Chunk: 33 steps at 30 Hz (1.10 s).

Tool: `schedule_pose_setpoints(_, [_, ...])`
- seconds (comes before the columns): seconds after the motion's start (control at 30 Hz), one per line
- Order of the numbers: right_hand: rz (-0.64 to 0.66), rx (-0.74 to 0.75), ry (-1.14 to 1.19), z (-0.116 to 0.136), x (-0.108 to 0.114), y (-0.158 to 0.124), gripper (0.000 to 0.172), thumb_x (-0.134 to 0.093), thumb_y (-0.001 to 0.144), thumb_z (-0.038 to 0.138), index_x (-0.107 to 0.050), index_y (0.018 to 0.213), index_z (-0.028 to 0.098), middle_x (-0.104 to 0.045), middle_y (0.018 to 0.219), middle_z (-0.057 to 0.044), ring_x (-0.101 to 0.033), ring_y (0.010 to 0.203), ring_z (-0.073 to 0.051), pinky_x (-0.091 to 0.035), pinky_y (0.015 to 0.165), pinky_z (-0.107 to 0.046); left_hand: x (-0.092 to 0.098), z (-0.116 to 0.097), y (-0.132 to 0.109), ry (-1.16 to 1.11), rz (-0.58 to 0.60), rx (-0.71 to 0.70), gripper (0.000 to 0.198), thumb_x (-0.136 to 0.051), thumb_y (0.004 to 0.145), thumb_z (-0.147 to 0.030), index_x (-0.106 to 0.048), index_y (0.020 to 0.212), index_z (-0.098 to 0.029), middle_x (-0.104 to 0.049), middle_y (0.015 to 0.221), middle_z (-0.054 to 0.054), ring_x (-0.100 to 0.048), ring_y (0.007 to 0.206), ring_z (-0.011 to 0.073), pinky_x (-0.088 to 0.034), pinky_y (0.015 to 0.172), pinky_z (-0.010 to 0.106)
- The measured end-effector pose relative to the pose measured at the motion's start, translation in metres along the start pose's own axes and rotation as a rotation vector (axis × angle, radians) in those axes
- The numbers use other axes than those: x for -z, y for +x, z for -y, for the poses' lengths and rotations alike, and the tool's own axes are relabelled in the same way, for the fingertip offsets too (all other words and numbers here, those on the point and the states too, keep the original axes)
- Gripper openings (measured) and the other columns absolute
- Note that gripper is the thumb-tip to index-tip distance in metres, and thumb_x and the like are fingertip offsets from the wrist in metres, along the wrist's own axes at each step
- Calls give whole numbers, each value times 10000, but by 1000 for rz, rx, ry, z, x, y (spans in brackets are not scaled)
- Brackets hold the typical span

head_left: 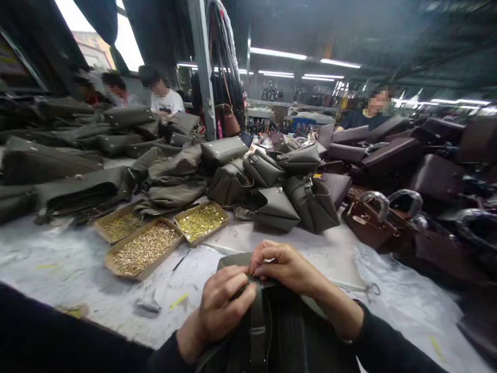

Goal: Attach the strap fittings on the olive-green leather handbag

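- While the left hand (223,305) and the right hand (285,267) meet at its top edge, the olive bag (272,331) sits at the near edge of the bench (58,269), right below the camera.
- The left hand is curled nearly closed, with its fingers folded over the olive bag's upper rim and its thumb pressed against it.
- The right hand is curled too, its fingertips pinching the same rim just beside the left hand. Whether a small part sits between the fingers cannot be told.
- Left of and beyond the olive bag lie three cardboard trays (143,249) of small brass pieces.
- Straight beyond the olive bag is a heap of olive bags (272,191).
- To the right of the olive bag are brown bags (378,217).
- Far beyond the olive bag, other people (165,96) sit at the benches.
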State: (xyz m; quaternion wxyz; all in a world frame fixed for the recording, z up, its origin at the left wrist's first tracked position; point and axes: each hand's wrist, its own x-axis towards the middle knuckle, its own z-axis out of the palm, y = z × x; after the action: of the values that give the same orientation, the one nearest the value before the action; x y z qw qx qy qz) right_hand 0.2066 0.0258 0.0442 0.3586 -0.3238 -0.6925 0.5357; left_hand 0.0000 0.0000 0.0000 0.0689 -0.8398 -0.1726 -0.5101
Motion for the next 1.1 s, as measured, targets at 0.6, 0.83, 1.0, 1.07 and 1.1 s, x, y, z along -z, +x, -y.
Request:
schedule_pose_setpoints(0.6, [49,128,-597,20,-3,1,25,-730,910,145,-731,896,166,-660,928,-27,-613,903,-156,-444,799,-235,-2,0,-7,78,-95,45,135,-618,923,-86,-708,972,-176,-624,973,35,-710,1012,193,-649,845,326])
schedule_pose_setpoints(0.83, [114,97,-593,25,-1,3,104,-675,971,254,-712,900,187,-615,905,6,-594,790,-113,-410,696,-207,-2,1,-10,91,-84,58,137,-643,916,-82,-707,979,-185,-552,1014,29,-690,1017,179,-650,843,314])
schedule_pose_setpoints(1.0, [95,94,-449,16,-1,11,47,-764,900,216,-731,888,184,-635,822,29,-595,759,-106,-402,681,-191,1,4,-15,82,-68,51,165,-602,931,-74,-704,1020,-168,-544,1046,46,-667,1070,195,-635,884,327])
schedule_pose_setpoints(1.07, [111,109,-440,12,-1,12,40,-741,915,203,-734,888,175,-646,814,23,-600,758,-111,-404,681,-194,1,5,-18,77,-68,59,174,-597,932,-70,-702,1032,-166,-543,1055,50,-663,1083,197,-630,895,329])
schedule_pose_setpoints(1.1, [127,108,-440,11,0,13,34,-722,928,195,-735,908,172,-656,824,16,-608,768,-116,-411,690,-197,2,5,-19,68,-69,62,178,-597,930,-68,-701,1039,-163,-541,1057,51,-662,1091,200,-627,902,331])
